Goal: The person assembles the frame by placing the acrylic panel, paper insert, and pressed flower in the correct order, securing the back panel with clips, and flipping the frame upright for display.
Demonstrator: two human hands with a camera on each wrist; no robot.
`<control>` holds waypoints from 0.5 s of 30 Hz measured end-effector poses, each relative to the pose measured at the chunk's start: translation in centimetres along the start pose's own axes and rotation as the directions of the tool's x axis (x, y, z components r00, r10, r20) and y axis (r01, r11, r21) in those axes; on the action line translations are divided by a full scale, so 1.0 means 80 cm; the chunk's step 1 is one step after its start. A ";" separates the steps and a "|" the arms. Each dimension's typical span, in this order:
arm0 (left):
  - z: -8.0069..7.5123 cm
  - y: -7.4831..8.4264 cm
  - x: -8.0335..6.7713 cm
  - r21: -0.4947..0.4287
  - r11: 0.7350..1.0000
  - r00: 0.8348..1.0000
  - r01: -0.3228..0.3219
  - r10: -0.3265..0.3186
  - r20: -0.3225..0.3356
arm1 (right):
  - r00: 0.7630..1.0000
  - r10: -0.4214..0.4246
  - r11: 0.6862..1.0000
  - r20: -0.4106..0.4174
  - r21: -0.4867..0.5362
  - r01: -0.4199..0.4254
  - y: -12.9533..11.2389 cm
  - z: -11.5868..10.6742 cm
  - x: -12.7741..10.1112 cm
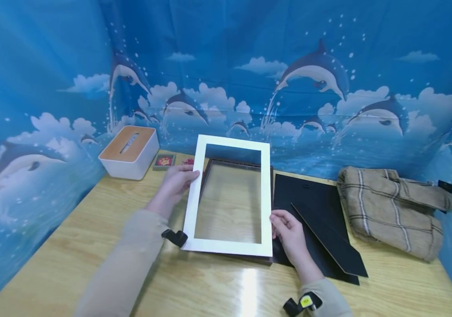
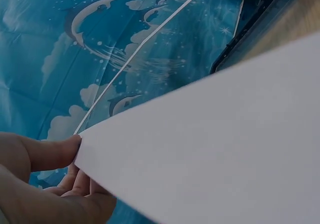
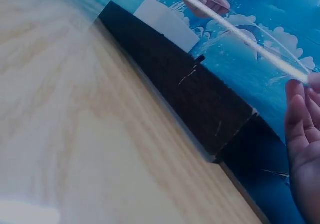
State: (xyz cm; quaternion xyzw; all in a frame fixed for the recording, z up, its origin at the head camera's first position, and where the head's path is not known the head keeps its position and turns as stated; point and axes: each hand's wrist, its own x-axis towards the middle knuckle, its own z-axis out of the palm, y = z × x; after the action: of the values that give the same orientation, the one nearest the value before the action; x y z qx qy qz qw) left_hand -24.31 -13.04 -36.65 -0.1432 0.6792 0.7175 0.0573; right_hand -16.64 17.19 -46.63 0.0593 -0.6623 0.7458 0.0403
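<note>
A white picture mat (image 1: 229, 247) with a rectangular opening is held up, tilted, above a dark picture frame (image 3: 175, 83) that lies on the table. My left hand (image 1: 176, 182) pinches the mat's left edge, thumb on the front face; the left wrist view shows the fingers (image 2: 82, 184) behind it. At the lower right edge, my right hand (image 1: 289, 231) pinches the mat between thumb and fingers. Through the opening I see the frame's far rim and wood-coloured tabletop. Beside the frame, to the right, lies a black backing board (image 1: 309, 189) with an easel leg (image 1: 328, 242).
A white tissue box (image 1: 128, 160) with a wooden lid stands at the back left. Near it are a small square tray (image 1: 164, 161) and some red bits (image 1: 188, 161). Folded plaid cloth (image 1: 388, 211) lies at the right. A dolphin-print curtain (image 1: 226, 53) surrounds the table.
</note>
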 end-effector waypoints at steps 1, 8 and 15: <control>0.003 -0.001 0.002 0.005 1.000 1.000 0.007 -0.007 -0.003 | 1.000 0.001 1.000 -0.001 0.017 -0.001 0.000 -0.001 0.000; 0.014 -0.008 0.007 0.052 0.999 1.000 -0.012 0.013 -0.007 | 1.000 0.007 0.993 -0.022 0.115 -0.004 0.002 -0.004 0.001; 0.013 -0.017 0.003 0.289 0.956 0.998 -0.056 0.055 0.012 | 0.998 -0.013 0.979 -0.062 0.201 0.026 -0.002 -0.006 0.001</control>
State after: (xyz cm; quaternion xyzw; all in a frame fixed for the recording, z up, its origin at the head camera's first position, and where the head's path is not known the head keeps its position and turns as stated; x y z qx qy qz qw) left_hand -24.31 -11.96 -37.99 -0.1128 0.7806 0.6120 0.0586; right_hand -16.73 17.67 -46.53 0.0471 -0.5811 0.8101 0.0615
